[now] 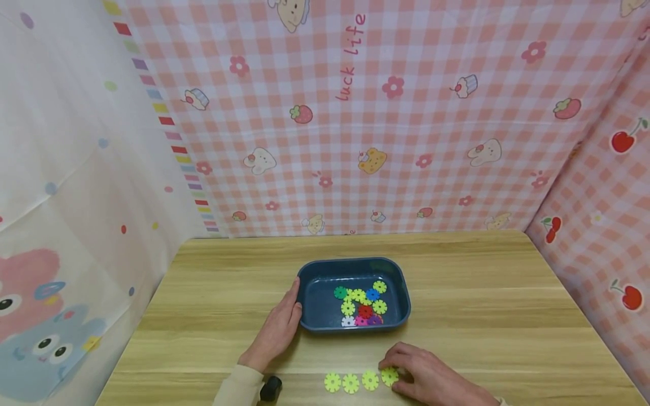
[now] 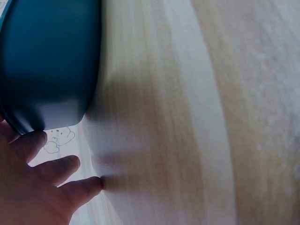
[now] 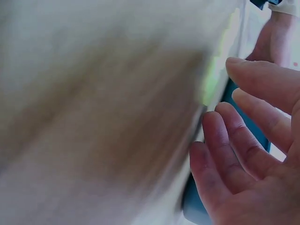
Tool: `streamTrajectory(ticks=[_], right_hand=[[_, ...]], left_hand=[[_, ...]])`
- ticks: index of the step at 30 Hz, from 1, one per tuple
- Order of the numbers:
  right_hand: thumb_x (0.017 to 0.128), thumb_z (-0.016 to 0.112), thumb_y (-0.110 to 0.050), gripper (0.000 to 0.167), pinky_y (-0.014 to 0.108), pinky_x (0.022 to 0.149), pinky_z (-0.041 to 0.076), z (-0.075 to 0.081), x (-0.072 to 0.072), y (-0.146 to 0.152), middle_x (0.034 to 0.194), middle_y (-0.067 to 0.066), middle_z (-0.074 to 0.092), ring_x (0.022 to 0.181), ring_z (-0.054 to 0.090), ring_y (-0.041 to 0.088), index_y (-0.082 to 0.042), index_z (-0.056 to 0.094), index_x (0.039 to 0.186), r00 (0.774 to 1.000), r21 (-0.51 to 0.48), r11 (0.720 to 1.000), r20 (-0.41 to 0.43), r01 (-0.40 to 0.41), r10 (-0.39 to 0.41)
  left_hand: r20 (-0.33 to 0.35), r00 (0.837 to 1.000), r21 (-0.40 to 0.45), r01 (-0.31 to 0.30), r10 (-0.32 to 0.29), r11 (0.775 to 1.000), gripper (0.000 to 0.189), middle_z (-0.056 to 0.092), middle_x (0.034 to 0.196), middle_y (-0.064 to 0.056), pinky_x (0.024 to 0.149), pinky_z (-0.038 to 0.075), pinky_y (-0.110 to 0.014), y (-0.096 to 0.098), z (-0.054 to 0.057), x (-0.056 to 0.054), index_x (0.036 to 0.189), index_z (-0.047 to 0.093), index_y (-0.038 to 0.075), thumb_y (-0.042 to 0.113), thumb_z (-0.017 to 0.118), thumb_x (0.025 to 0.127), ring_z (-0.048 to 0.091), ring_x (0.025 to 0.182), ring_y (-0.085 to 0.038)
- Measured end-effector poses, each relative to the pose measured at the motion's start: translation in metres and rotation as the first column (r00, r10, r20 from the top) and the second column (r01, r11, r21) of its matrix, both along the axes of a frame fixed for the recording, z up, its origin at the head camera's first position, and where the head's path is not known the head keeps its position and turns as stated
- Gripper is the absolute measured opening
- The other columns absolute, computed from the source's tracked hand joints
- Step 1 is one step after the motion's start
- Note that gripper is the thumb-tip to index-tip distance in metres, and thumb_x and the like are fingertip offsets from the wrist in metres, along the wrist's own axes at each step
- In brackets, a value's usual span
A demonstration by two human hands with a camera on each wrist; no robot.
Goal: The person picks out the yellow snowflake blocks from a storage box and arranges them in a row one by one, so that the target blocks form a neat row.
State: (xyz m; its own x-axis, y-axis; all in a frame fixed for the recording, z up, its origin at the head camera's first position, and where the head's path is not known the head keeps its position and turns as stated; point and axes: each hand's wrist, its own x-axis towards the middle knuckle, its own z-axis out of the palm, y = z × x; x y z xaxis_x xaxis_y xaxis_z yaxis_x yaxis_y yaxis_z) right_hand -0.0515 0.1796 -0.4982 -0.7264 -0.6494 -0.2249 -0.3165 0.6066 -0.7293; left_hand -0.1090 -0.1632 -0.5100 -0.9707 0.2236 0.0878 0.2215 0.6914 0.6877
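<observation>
My left hand (image 1: 278, 328) lies along the left end of a dark blue tray (image 1: 354, 329), its fingertips at the wall. In the left wrist view that hand's fingers (image 2: 61, 169) are spread beside the tray's corner. Yellow-green notched discs lie in a row on the table in front of the tray. Over the rightmost disc (image 1: 390, 376) my right hand (image 1: 430, 373) bends down, with thumb and index fingertips right at opposite edges. In the right wrist view its fingers (image 3: 246, 145) look loosely bent and apart, near a yellow-green strip of discs (image 3: 213, 79).
Inside the tray are several notched discs, among them a green one (image 1: 340, 292), a blue one (image 1: 373, 295) and a red one (image 1: 365, 311). A small black object (image 1: 271, 389) sits beside the left sleeve (image 1: 237, 385). Patterned cloth (image 1: 355, 129) hangs behind the wooden table (image 1: 467, 282).
</observation>
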Motion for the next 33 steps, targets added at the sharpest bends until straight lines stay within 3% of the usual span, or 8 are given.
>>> streamTrajectory(ticks=[5, 11, 18, 26, 33], right_hand=[[0.098, 0.073, -0.030, 0.028, 0.024, 0.089, 0.056, 0.010, -0.001, -0.002, 0.120, -0.015, 0.063, 0.102, 0.057, 0.006, -0.022, 0.073, 0.125, 0.999, -0.005, 0.999, 0.009, 0.032, -0.032], [0.099, 0.071, -0.030, 0.027, 0.027, 0.090, 0.058, 0.023, -0.005, -0.007, 0.120, -0.008, 0.069, 0.104, 0.063, 0.009, -0.018, 0.074, 0.123, 0.991, -0.023, 0.999, -0.131, 0.031, -0.034], [0.097, 0.073, -0.017, 0.022, 0.033, 0.091, 0.059, 0.034, -0.009, -0.012, 0.115, -0.008, 0.070, 0.103, 0.066, 0.013, -0.019, 0.076, 0.119, 0.946, -0.132, 0.989, -0.308, 0.063, -0.101], [0.094, 0.077, -0.013, 0.021, 0.037, 0.087, 0.061, 0.040, -0.024, -0.019, 0.112, -0.006, 0.071, 0.099, 0.068, 0.018, -0.017, 0.076, 0.116, 0.895, -0.219, 0.973, -0.415, 0.076, -0.163], [0.094, 0.078, -0.014, 0.020, 0.039, 0.083, 0.062, 0.041, -0.043, -0.025, 0.111, -0.004, 0.070, 0.097, 0.067, 0.012, -0.015, 0.076, 0.114, 0.839, -0.245, 0.967, -0.512, 0.065, -0.186]], left_hand=[[-0.004, 1.000, 0.000, 0.001, -0.001, 1.000, 0.057, 0.028, 0.168, -0.016, 0.123, 0.027, -0.053, 0.000, 0.000, 0.000, 0.164, 0.022, 0.001, 0.016, 0.040, 0.113, 0.031, 0.152, -0.039], [0.000, 1.000, -0.003, -0.002, 0.002, 1.000, 0.057, 0.027, 0.168, -0.016, 0.123, 0.027, -0.053, -0.001, 0.000, 0.000, 0.164, 0.022, 0.001, 0.017, 0.040, 0.113, 0.031, 0.152, -0.040], [-0.004, 1.000, -0.007, -0.006, 0.006, 1.000, 0.056, 0.029, 0.167, -0.016, 0.123, 0.028, -0.053, 0.000, 0.000, 0.000, 0.164, 0.023, 0.001, 0.017, 0.041, 0.113, 0.032, 0.151, -0.039], [-0.003, 1.000, -0.005, -0.007, 0.007, 1.000, 0.056, 0.029, 0.167, -0.017, 0.123, 0.028, -0.053, 0.000, 0.000, 0.000, 0.163, 0.024, 0.000, 0.017, 0.040, 0.113, 0.032, 0.151, -0.040], [-0.018, 1.000, -0.011, -0.003, 0.002, 1.000, 0.056, 0.029, 0.167, -0.017, 0.122, 0.029, -0.053, -0.001, -0.002, 0.000, 0.163, 0.024, 0.000, 0.016, 0.040, 0.113, 0.033, 0.151, -0.040]])
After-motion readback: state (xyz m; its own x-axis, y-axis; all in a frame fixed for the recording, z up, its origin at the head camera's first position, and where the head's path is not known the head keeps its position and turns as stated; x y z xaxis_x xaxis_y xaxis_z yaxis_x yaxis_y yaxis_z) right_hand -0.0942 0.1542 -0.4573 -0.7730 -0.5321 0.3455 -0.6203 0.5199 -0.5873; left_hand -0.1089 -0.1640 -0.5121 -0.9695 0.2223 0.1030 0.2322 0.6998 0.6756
